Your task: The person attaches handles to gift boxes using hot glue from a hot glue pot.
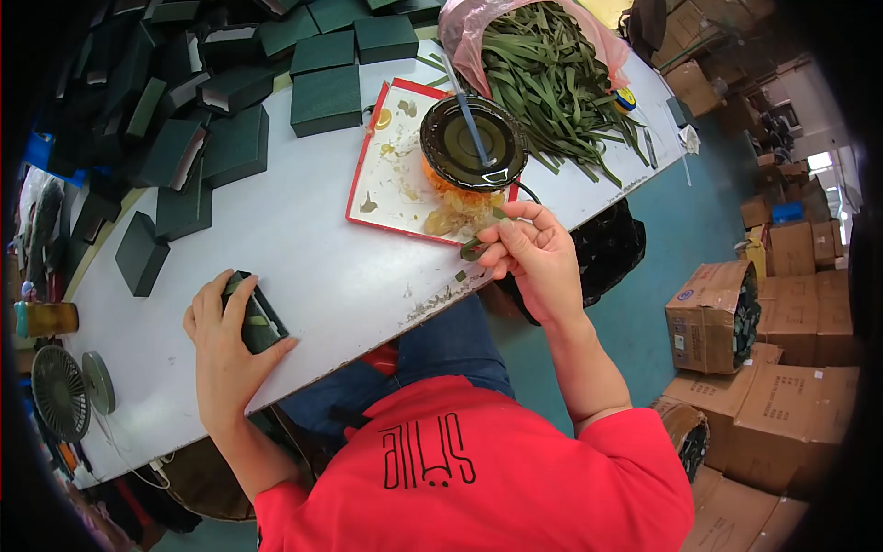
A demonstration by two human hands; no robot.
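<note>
Around a small dark green box (261, 317) on the white table, my left hand (223, 342) has its fingers and thumb on opposite edges. A pale green strip shows inside the box. My right hand (533, 248) pinches a short green ribbon piece (475, 248) near the table's front edge. Just beyond it stands a round black pot (474, 143) of dark liquid, with a brush (469, 115) resting in it. Amber drips cover the pot's side and the red-rimmed white tray (368, 175) under it.
Many dark green boxes (326, 99) fill the table's far left. A pink plastic bag (464, 37) of green ribbons (552, 83) lies behind the pot. A small fan (61, 394) stands at the left. Cardboard boxes (782, 405) are stacked on the floor at right.
</note>
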